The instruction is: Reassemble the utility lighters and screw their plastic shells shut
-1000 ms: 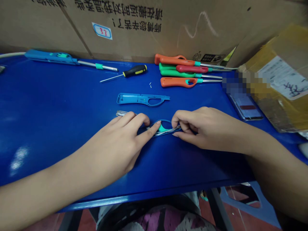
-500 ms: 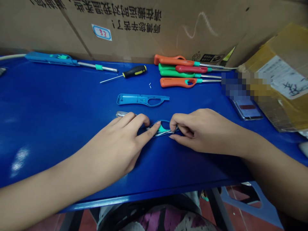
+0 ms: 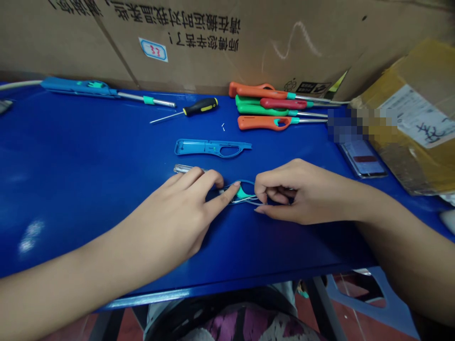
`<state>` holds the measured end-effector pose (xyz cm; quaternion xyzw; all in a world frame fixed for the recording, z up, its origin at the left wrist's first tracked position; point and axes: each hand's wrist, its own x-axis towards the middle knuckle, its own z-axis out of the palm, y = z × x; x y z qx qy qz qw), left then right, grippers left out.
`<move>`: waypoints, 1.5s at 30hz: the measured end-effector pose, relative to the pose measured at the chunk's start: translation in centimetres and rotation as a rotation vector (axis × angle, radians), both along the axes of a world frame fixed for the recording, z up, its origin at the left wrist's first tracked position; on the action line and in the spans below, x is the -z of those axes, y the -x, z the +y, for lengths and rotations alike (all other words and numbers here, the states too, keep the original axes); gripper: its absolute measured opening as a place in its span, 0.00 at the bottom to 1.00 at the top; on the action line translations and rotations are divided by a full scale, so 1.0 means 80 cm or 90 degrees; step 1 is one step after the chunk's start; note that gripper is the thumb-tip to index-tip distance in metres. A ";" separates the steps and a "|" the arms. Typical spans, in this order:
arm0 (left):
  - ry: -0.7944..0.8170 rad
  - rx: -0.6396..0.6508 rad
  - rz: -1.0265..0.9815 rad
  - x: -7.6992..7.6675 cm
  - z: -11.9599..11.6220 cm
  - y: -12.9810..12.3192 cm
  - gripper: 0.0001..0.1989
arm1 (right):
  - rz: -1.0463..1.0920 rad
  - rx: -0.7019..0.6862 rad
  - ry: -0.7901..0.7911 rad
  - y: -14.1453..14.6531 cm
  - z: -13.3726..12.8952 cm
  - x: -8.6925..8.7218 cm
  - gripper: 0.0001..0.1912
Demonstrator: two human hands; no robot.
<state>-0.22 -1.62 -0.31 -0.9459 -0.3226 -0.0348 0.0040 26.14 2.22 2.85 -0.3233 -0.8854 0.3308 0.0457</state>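
Observation:
Under both hands on the blue table lies an opened lighter half (image 3: 245, 182), with a green trigger (image 3: 243, 192) and thin wires (image 3: 245, 200) along its near side. My left hand (image 3: 192, 203) covers the handle part, its fingers curled over it and thumb pressed by the trigger. A clear tube end (image 3: 183, 168) pokes out beyond its fingers. My right hand (image 3: 298, 192) is closed in a pinch at the right end, around the wires or the casing edge; its fingertips hide which. Just beyond lies the matching blue casing half (image 3: 213, 148), hollow side up.
A black-and-yellow screwdriver (image 3: 201, 106) and tiny white bits (image 3: 223, 127) lie farther back. A blue lighter (image 3: 81, 87) is at the back left; several coloured lighters (image 3: 263, 123) are stacked at the back right. Cardboard boxes (image 3: 199, 61) and a phone (image 3: 364, 158) stand around.
My right hand's thumb has lowered slightly, opening a little from the index finger, and the wires bow out more near it. My left hand stays on the lighter half.

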 end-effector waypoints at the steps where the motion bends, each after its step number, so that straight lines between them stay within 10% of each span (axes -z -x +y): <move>1: 0.000 0.000 0.000 0.000 0.000 0.000 0.34 | 0.010 0.001 0.008 0.000 0.000 0.001 0.08; 45: -0.007 0.006 -0.001 0.000 0.002 0.000 0.33 | -0.178 0.184 0.021 -0.024 0.017 -0.007 0.19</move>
